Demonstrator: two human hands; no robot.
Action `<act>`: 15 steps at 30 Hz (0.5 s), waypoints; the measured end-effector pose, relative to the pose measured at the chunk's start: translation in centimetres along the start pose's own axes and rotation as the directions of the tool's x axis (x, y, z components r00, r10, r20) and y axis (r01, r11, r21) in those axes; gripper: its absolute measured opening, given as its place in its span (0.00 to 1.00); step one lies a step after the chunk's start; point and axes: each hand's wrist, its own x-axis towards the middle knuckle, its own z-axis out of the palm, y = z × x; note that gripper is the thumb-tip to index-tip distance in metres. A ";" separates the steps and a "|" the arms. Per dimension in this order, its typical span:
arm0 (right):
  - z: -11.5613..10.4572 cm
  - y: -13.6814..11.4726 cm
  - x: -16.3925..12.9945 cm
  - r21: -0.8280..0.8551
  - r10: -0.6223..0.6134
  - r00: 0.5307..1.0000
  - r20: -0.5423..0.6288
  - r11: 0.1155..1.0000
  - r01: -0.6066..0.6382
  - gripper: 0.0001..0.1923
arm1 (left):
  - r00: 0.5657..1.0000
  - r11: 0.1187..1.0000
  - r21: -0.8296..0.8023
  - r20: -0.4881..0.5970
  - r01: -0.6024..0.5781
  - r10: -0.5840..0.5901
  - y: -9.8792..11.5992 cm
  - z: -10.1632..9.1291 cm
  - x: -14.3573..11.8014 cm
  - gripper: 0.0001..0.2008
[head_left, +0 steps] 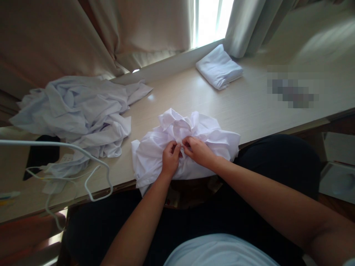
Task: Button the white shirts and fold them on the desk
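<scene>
A white shirt (155, 147) lies bunched at the front edge of the table, its collar standing up toward the far side. My left hand (171, 157) pinches the cloth just below the collar. Close beside it, almost touching, my right hand (198, 149) is closed on the same part of the shirt, fingertips together. Any button between the fingers is too small to make out. The shirt's lower cloth hangs slightly over the table edge toward my lap.
Left of the shirt is a heap of crumpled white garments (80, 107). A folded white garment (219, 68) lies at the back near the window. A white cable (94, 159) loops across the left front, by a dark flat object (41, 157). Curtains (155, 29) border the table (257, 107).
</scene>
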 end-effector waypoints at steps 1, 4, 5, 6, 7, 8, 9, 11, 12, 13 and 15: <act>0.0 0.0 0.0 0.001 -0.003 1.000 -0.001 1.000 0.003 0.06 | 1.000 1.000 -0.002 0.001 -0.002 0.002 0.0 0.0 0.0 0.12; -0.1 -0.1 0.0 -0.001 -0.006 1.000 -0.002 1.000 0.006 0.06 | 1.000 1.000 -0.004 0.002 -0.004 0.004 0.1 0.0 0.0 0.12; -0.1 -0.1 0.0 0.000 -0.003 1.000 0.001 1.000 0.003 0.06 | 1.000 1.000 -0.001 0.003 -0.004 0.004 0.1 0.0 0.0 0.12; -0.1 -0.1 0.0 0.001 -0.001 1.000 0.004 1.000 0.001 0.06 | 1.000 1.000 0.003 0.005 -0.006 0.005 0.1 0.0 0.0 0.12; -0.2 -0.1 0.0 0.004 0.002 1.000 0.007 1.000 -0.002 0.06 | 1.000 1.000 0.006 0.008 -0.007 0.007 0.1 0.0 0.0 0.12; -0.2 -0.2 0.0 0.008 0.005 1.000 0.011 1.000 -0.005 0.05 | 1.000 1.000 0.009 0.009 -0.008 0.008 0.1 0.0 0.0 0.12; -0.2 -0.2 0.0 0.012 0.006 1.000 0.012 1.000 -0.006 0.05 | 1.000 1.000 0.009 0.010 -0.008 0.007 0.0 0.0 0.0 0.12; -0.2 -0.1 0.0 0.017 0.004 1.000 0.009 1.000 -0.004 0.05 | 1.000 1.000 0.005 0.007 -0.003 0.003 0.0 0.0 0.0 0.12; -0.2 -0.1 0.0 0.016 0.002 1.000 0.009 1.000 -0.002 0.05 | 1.000 1.000 0.001 0.004 0.001 -0.001 0.0 0.0 0.0 0.12; -0.2 -0.1 0.0 0.015 0.000 1.000 0.009 1.000 0.000 0.05 | 1.000 1.000 -0.002 0.002 0.004 -0.004 0.0 0.0 0.0 0.12; -0.2 -0.1 0.0 0.011 -0.002 1.000 0.009 1.000 0.002 0.05 | 1.000 1.000 -0.007 0.002 0.008 -0.008 0.1 0.1 0.0 0.12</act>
